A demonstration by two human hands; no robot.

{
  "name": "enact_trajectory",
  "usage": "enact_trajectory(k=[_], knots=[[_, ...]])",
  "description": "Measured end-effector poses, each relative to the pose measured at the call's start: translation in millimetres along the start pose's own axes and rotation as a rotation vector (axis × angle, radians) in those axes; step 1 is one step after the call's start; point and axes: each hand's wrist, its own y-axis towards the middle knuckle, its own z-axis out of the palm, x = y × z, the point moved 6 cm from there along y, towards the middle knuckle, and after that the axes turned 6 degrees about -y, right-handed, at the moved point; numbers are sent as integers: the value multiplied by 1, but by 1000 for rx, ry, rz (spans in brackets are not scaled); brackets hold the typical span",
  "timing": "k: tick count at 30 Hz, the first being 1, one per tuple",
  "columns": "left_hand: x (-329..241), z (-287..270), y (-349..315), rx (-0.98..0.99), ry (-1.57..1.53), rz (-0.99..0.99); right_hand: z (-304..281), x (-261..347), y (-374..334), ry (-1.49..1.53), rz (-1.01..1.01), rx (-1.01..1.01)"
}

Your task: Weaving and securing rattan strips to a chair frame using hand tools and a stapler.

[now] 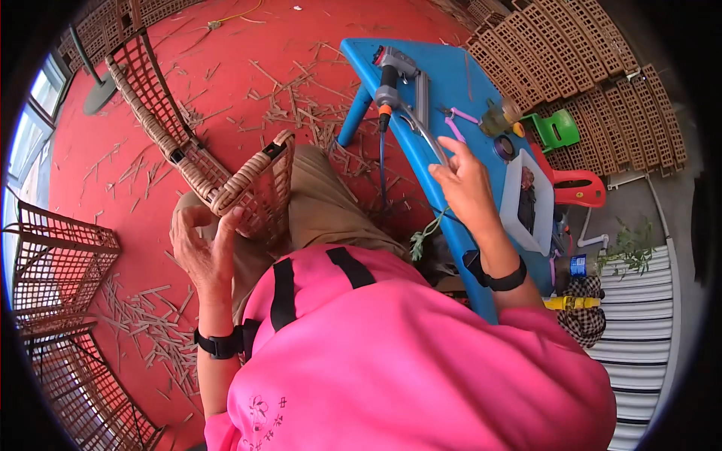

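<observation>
A woven rattan frame with an open lattice and thickly wrapped edges leans across my lap, one arm reaching up to the left. Its wrapped near corner is pinched between the thumb and fingers of my left hand. Over the edge of the blue table, my right hand has thumb and index finger closed around the end of a curved silver metal tool; its kind is not clear. Close beside that tool lies a pneumatic nail gun with a black grip, an orange connector and a blue hose.
On the blue table are pink-handled scissors, a jar, a tape roll and a white bin. Rattan offcuts litter the red floor. Lattice panels stand left; brown woven racks are stacked far right.
</observation>
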Motion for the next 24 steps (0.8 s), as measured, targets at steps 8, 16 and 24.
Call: enact_trajectory(k=[8,16,24], knots=[[-14,0,8,105,-131,-35,3,-225,33,-623,307,-120],[-12,7,4,137,-25,25,26,-120,161,-190,102,-176],[-8,1,5,26,-3,117,146,-70,282,-463,112,150]])
